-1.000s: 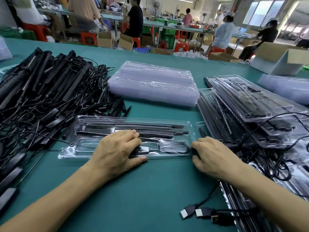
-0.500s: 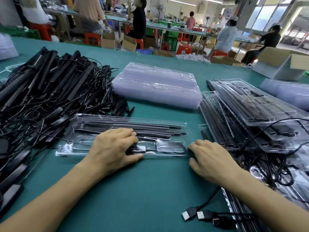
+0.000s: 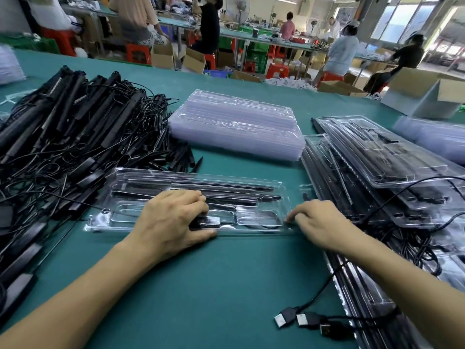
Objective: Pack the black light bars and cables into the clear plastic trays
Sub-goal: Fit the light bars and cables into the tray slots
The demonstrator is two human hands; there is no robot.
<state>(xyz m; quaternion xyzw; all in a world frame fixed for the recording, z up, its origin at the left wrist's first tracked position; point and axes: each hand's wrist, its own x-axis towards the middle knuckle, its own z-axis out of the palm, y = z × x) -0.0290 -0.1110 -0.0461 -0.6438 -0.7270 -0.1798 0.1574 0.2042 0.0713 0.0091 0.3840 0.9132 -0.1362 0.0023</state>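
Note:
A clear plastic tray (image 3: 125,217) lies crosswise on the green table in front of me. Black light bars (image 3: 226,190) fill its far slots, and a coiled cable (image 3: 264,219) sits in its near right pocket. My left hand (image 3: 171,220) lies on the tray's middle, fingers curled over a small black box (image 3: 206,221) in the near row. My right hand (image 3: 319,222) touches the tray's right end with bent fingertips. A large heap of loose black light bars and cables (image 3: 65,147) lies to the left.
A stack of empty clear trays (image 3: 236,127) stands behind the tray. Filled trays (image 3: 377,167) pile up at the right, with cables and USB plugs (image 3: 299,319) trailing to the front. A cardboard box (image 3: 425,94) sits far right. People work at tables behind.
The view has shifted slightly. My right hand has moved up to the tray's right end. My left hand stays on the tray's middle.

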